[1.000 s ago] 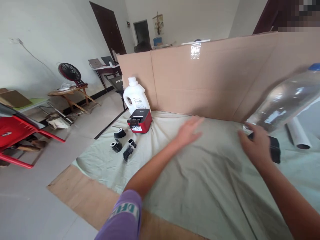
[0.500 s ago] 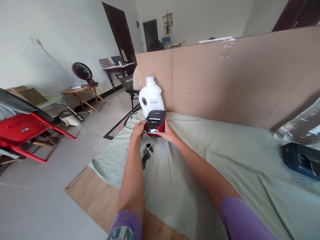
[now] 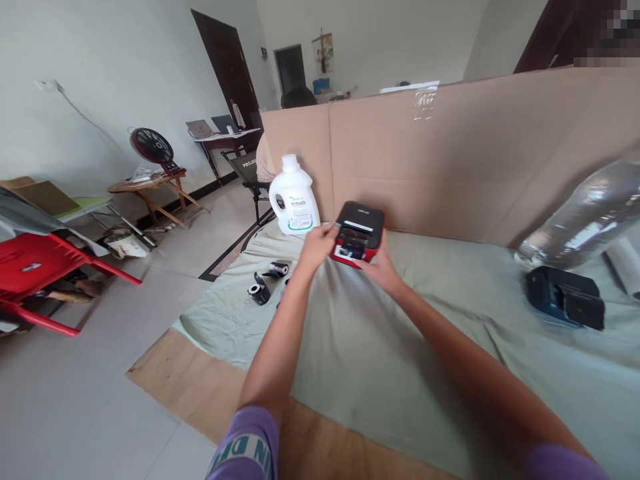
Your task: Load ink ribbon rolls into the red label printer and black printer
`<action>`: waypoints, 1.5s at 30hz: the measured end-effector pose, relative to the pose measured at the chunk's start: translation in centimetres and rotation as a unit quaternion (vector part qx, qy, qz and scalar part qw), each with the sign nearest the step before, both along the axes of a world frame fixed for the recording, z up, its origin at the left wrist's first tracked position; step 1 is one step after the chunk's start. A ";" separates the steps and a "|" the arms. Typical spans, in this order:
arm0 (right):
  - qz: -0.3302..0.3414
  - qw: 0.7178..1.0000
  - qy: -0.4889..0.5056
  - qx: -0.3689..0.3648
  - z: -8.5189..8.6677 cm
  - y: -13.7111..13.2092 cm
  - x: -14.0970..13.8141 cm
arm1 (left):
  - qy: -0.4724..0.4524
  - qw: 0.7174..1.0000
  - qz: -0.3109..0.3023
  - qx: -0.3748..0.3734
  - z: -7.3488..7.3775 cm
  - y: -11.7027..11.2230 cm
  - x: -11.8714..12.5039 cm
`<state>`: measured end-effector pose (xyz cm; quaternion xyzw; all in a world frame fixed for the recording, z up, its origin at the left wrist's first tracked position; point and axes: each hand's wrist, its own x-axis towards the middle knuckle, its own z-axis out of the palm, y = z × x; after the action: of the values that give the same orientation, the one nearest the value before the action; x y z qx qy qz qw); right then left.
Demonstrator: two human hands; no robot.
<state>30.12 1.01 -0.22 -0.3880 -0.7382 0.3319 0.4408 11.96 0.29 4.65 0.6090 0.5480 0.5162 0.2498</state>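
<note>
Walls: white walls (image 3: 100, 73), a thin cable (image 3: 83, 117) runs across the left one
Floor: pale grey tiles (image 3: 65, 400) with a dark border line (image 3: 225, 252)
Doors: a dark brown door (image 3: 225, 67) in the left wall, a darker doorway (image 3: 290, 67) in the far wall, a small picture (image 3: 324, 52) beside it
Partition: a brown cardboard sheet (image 3: 450, 160) stands upright
Surface: a pale green cloth (image 3: 400, 347) lies over a wooden board (image 3: 185, 393)
Furniture: a low wooden table (image 3: 123, 187) bearing a black fan (image 3: 151, 147), a desk (image 3: 227, 138) with two laptops (image 3: 200, 128) near the door, a folding chair (image 3: 245, 167), a red frame (image 3: 45, 257) at far left
Light: soft, even daylight
</note>
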 end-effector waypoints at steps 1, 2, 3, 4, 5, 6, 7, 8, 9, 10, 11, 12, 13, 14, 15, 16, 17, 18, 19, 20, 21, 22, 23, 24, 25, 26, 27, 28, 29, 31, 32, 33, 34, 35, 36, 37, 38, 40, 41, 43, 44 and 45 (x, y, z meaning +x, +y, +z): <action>-0.026 0.999 0.022 0.036 0.0 -0.8 2.6 | -0.006 1.000 -0.022 0.013 -0.3 -0.8 2.6; -0.044 0.997 0.023 0.062 -0.2 -1.8 5.3 | -0.028 0.999 -0.036 0.027 -1.0 -1.7 5.2; -0.060 0.995 0.013 0.082 -0.5 -2.9 7.9 | -0.066 0.996 -0.047 0.046 -2.0 -2.8 7.7; -0.072 0.993 -0.005 0.095 -0.9 -4.2 10.3 | -0.107 0.990 -0.060 0.070 -3.2 -3.9 10.0; -0.081 0.991 -0.025 0.103 -1.3 -5.5 12.5 | -0.142 0.983 -0.077 0.088 -4.5 -5.1 12.1; -0.090 0.989 -0.044 0.107 -1.7 -6.9 14.3 | -0.167 0.977 -0.097 0.093 -5.8 -6.3 13.8; -0.098 0.988 -0.060 0.108 -2.2 -8.2 15.7 | -0.178 0.973 -0.118 0.090 -7.0 -7.3 15.2; -0.102 0.987 -0.071 0.105 -2.6 -9.3 16.7 | -0.182 0.971 -0.132 0.086 -8.0 -8.2 16.1; -0.105 0.986 -0.077 0.102 -3.0 -10.3 17.3 | -0.178 0.970 -0.142 0.080 -8.9 -8.9 16.7; -0.106 0.986 -0.077 0.099 -3.3 -11.1 17.6 | -0.170 0.972 -0.146 0.074 -9.5 -9.4 17.0; -0.105 0.987 -0.074 0.097 -3.6 -11.6 17.7 | -0.162 0.973 -0.147 0.069 -10.0 -9.8 17.1; -0.102 0.988 -0.070 0.095 -4.0 -11.9 17.6 | -0.157 0.975 -0.145 0.065 -10.4 -10.0 17.0; -0.099 0.988 -0.068 0.094 -4.3 -12.0 17.4 | -0.156 0.976 -0.142 0.060 -10.7 -10.1 16.9; -0.098 0.988 -0.070 0.096 -4.7 -12.0 17.3 | -0.161 0.976 -0.135 0.055 -10.9 -10.2 16.8; -0.098 0.987 -0.076 0.098 -5.2 -11.8 17.1 | -0.170 0.976 -0.124 0.050 -11.0 -10.2 16.7; -0.101 0.986 -0.085 0.101 -5.7 -11.7 17.1 | -0.181 0.976 -0.112 0.044 -11.2 -10.3 16.7; -0.108 0.984 -0.094 0.104 -6.2 -11.5 17.0 | -0.191 0.976 -0.100 0.038 -11.3 -10.3 16.7; -0.117 0.982 -0.101 0.106 -6.7 -11.4 17.1 | -0.198 0.976 -0.090 0.033 -11.4 -10.4 16.7; -0.127 0.981 -0.104 0.106 -7.2 -11.3 17.1 | -0.202 0.975 -0.083 0.028 -11.4 -10.6 16.8; -0.134 0.980 -0.105 0.103 -7.6 -11.3 17.1 | -0.205 0.975 -0.081 0.026 -11.4 -10.7 16.9; -0.139 0.980 -0.104 0.098 -7.9 -11.3 17.2 | -0.207 0.974 -0.083 0.026 -11.4 -10.8 16.9; -0.142 0.980 -0.102 0.093 -8.1 -11.4 17.2 | -0.212 0.973 -0.088 0.029 -11.3 -10.8 16.9; -0.144 0.981 -0.099 0.090 -8.2 -11.4 17.2 | -0.218 0.971 -0.093 0.033 -11.2 -10.7 16.9; -0.145 0.981 -0.095 0.089 -8.2 -11.5 17.2 | -0.229 0.968 -0.094 0.035 -11.0 -10.5 16.8; -0.146 0.981 -0.091 0.089 -8.1 -11.6 17.2 | -0.245 0.964 -0.094 0.032 -10.7 -10.2 16.7; -0.146 0.981 -0.086 0.090 -8.0 -11.6 17.2 | -0.265 0.959 -0.095 0.019 -10.4 -9.7 16.5; -0.146 0.982 -0.081 0.091 -7.9 -11.7 17.2 | -0.287 0.953 -0.099 -0.003 -10.1 -9.1 16.3; -0.145 0.982 -0.075 0.091 -7.8 -11.7 17.2 | -0.309 0.944 -0.108 -0.032 -9.7 -8.5 16.0; -0.144 0.983 -0.070 0.090 -7.8 -11.7 17.2 | -0.329 0.934 -0.125 -0.065 -9.4 -7.8 15.8; -0.142 0.985 -0.059 0.083 -7.7 -11.6 17.3 | -0.364 0.907 -0.168 -0.128 -9.0 -6.5 15.3; -0.141 0.986 -0.053 0.077 -7.8 -11.6 17.3 | -0.379 0.894 -0.185 -0.153 -8.8 -6.1 15.1; -0.139 0.987 -0.046 0.068 -7.8 -11.6 17.4 | -0.393 0.881 -0.198 -0.175 -8.7 -5.7 15.0; -0.137 0.988 -0.039 0.057 -7.8 -11.6 17.4 | -0.407 0.868 -0.207 -0.194 -8.7 -5.5 14.9; -0.135 0.989 -0.034 0.046 -7.7 -11.6 17.4 | -0.420 0.857 -0.213 -0.210 -8.7 -5.3 14.9; -0.134 0.990 -0.030 0.038 -7.7 -11.6 17.4 | -0.432 0.848 -0.215 -0.222 -8.8 -5.3 14.9; -0.133 0.990 -0.028 0.034 -7.6 -11.6 17.4 | -0.442 0.840 -0.215 -0.229 -8.8 -5.3 15.0; -0.133 0.990 -0.027 0.033 -7.5 -11.7 17.4 | -0.450 0.836 -0.214 -0.231 -8.9 -5.3 15.1; -0.130 0.990 -0.026 0.037 -7.3 -11.7 17.3 | -0.458 0.834 -0.213 -0.221 -9.0 -5.3 15.2; -0.131 0.990 -0.027 0.042 -7.2 -11.8 17.2 | -0.459 0.836 -0.213 -0.214 -9.1 -5.3 15.3; -0.136 0.989 -0.033 0.055 -7.0 -11.8 17.1 | -0.457 0.841 -0.214 -0.196 -9.3 -5.2 15.4; -0.140 0.988 -0.037 0.060 -7.0 -11.8 17.1 | -0.454 0.844 -0.214 -0.189 -9.5 -5.2 15.5; -0.144 0.987 -0.042 0.066 -6.9 -11.8 17.1 | -0.450 0.848 -0.214 -0.182 -9.8 -5.3 15.5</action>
<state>47.22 -10.74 -7.15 -0.4738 -0.7130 0.1992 0.4770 27.50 -4.99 -5.11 0.3553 0.3159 0.5583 0.6799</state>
